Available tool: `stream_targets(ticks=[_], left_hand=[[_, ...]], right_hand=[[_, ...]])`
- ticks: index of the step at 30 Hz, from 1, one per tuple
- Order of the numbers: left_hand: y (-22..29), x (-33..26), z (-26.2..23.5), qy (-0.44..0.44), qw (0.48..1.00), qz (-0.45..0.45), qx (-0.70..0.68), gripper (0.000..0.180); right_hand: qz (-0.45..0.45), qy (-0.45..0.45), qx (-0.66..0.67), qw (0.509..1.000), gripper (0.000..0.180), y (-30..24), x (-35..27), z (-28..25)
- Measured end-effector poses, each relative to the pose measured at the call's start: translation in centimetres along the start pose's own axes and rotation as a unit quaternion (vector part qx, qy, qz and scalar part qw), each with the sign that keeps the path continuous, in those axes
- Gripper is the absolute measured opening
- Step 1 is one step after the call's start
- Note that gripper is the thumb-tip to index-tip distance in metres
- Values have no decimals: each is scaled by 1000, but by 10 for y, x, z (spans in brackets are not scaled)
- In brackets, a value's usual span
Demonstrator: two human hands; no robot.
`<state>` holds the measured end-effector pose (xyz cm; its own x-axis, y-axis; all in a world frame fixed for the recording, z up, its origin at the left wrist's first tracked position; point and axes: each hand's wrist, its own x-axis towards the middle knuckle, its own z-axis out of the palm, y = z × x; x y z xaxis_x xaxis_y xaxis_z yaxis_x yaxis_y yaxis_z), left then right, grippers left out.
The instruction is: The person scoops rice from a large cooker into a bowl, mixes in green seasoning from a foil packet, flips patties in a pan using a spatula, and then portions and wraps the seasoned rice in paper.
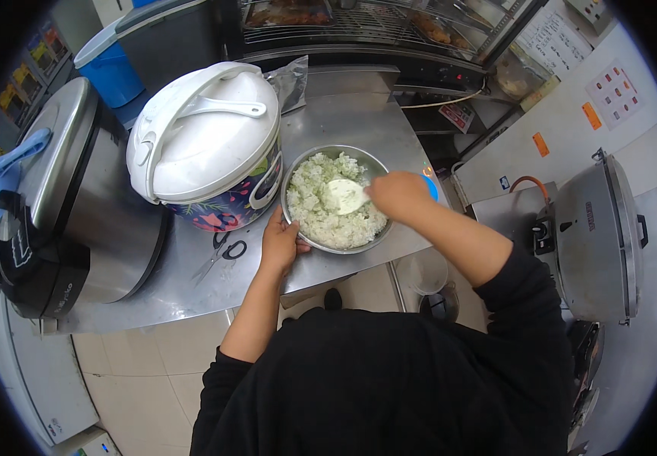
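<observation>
A round steel bowl [380,166] stands on the metal table in front of me, holding white rice [336,228] with pale green bits in it. My left hand [279,242] grips the bowl's near left rim, thumb toward the inside and fingers on the outer wall. My right hand [398,196] is closed over the handle of a white rice paddle [346,196], whose rice-smeared blade rests on the rice near the middle of the bowl. The paddle's handle is mostly hidden by my right fingers.
Left of the bowl stands a patterned insulated rice container [192,148] with another white paddle [222,108] on its lid. Scissors [224,251] lie in front of it. A large steel cooker [108,220] is at far left, a heated display case [359,30] behind, and a grey lidded appliance [598,235] at right.
</observation>
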<state>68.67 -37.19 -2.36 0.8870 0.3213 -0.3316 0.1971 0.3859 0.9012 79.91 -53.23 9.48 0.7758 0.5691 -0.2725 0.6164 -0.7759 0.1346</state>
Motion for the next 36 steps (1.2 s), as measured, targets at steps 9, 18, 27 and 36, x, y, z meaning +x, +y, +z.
stream_targets(ticks=[9,18,27,36], left_hand=[[5,8,-16,-59,996,13,58,44],[26,13,-21,-84,993,-15,81,47],[11,8,-10,-8,1000,-2,-6,40],[6,5,-3,-21,1000,-13,12,41]], right_hand=[[27,62,-96,993,28,30,21,6],[-204,71,19,976,24,36,71,25],[-226,227,-71,945,10,-20,-39,35],[-87,122,36,988,12,-30,-60,42]])
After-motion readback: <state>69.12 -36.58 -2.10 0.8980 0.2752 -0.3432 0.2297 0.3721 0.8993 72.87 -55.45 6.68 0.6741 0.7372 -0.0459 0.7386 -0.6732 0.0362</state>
